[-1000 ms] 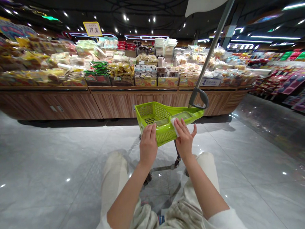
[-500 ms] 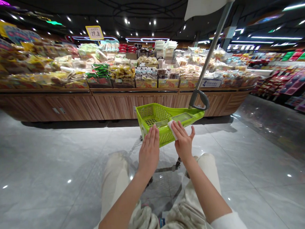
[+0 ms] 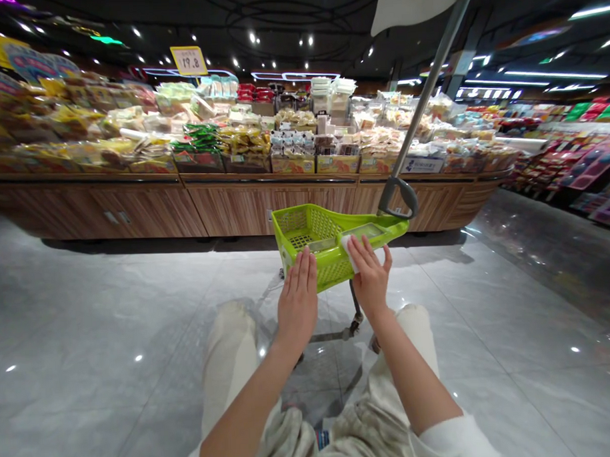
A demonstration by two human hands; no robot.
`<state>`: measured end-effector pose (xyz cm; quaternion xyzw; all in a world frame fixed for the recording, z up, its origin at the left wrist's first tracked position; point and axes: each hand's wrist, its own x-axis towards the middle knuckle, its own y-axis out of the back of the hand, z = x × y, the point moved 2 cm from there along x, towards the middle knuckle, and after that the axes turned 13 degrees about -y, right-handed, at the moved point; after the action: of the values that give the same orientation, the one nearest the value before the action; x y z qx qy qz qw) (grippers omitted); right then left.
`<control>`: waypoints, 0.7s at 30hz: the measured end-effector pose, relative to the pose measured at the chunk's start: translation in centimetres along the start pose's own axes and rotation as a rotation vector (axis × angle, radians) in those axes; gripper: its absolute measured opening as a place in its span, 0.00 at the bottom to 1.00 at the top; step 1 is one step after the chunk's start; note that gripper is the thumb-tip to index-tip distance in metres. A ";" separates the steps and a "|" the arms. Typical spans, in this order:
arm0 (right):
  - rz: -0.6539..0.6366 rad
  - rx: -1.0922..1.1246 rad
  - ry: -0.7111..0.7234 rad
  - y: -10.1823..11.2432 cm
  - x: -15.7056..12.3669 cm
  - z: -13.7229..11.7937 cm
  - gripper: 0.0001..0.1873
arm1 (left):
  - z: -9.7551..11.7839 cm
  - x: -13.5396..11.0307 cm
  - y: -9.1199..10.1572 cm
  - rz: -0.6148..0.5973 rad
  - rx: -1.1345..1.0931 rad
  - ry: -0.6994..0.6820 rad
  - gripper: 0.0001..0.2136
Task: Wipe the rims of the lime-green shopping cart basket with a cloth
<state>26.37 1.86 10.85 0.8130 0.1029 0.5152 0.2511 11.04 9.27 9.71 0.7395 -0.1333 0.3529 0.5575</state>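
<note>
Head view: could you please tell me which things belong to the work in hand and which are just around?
In hand: basket, touched by left hand; cloth pressed on its rim by right hand.
Just around: snack counter, price sign, floor.

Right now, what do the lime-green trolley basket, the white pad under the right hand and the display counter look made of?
Lime-green trolley basket: likely moulded plastic, smooth, with lattice-holed walls. White pad under the right hand: a folded cloth or paper wipe; too small to tell which. Display counter: brown wood-grain panels, perhaps laminate, with a faint sheen.
</note>
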 end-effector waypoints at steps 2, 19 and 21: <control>0.038 -0.016 -0.080 -0.1 0.1 -0.1 0.44 | 0.1 0.1 -0.1 0.015 -0.013 0.007 0.36; -0.014 0.093 -0.037 -0.4 -0.9 -2.0 0.42 | 0.4 0.2 0.7 0.058 -0.124 0.017 0.32; -0.064 0.149 0.027 -0.6 -1.7 -3.7 0.40 | 0.4 0.2 0.6 0.067 -0.129 0.018 0.32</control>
<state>22.34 2.78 10.46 0.8188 0.1703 0.5086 0.2049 11.00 8.74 10.28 0.6940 -0.1753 0.3687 0.5930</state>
